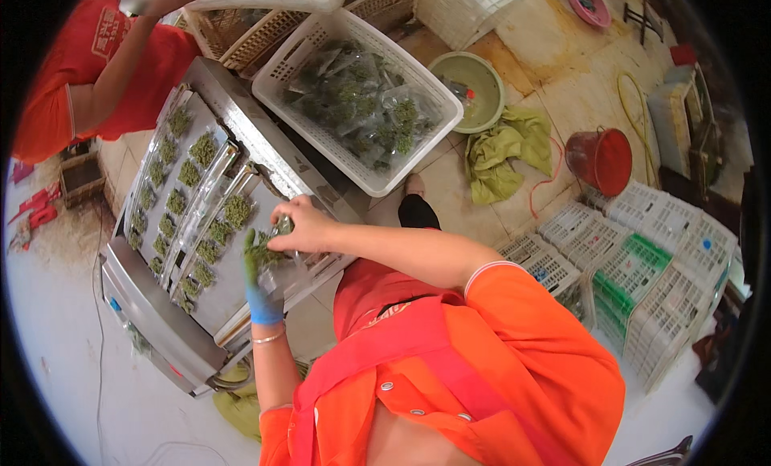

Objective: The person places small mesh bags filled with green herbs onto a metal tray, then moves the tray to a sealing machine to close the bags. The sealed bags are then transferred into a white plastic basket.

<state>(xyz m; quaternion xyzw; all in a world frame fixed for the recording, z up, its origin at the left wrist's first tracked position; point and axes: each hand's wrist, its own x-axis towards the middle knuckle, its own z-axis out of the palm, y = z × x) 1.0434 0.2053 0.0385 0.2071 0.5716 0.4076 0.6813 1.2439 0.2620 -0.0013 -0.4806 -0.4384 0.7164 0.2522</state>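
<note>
My left hand (262, 285) wears a blue glove, stained green over the fingers. It holds a clear plastic bag (282, 279) with green sprigs (268, 249) in it, which look like green peppercorns. My bare right hand (310, 225) grips a clear-wrapped green clump (282, 226) just above; I cannot tell whether this is part of the same bag. Both hands are over the near edge of a steel machine, apparently a vacuum sealer (211, 297). Several flat bags with green clusters (237, 211) lie in rows on its bed, mouths towards the two sealing bars (202, 210).
Beyond the machine stands a white plastic crate (391, 186) of filled bags. Another person (120, 74) in red and orange is at the far left. A green basin (491, 98), yellow-green cloth (500, 158), red bucket (599, 161) and stacked crates (650, 303) are on the right.
</note>
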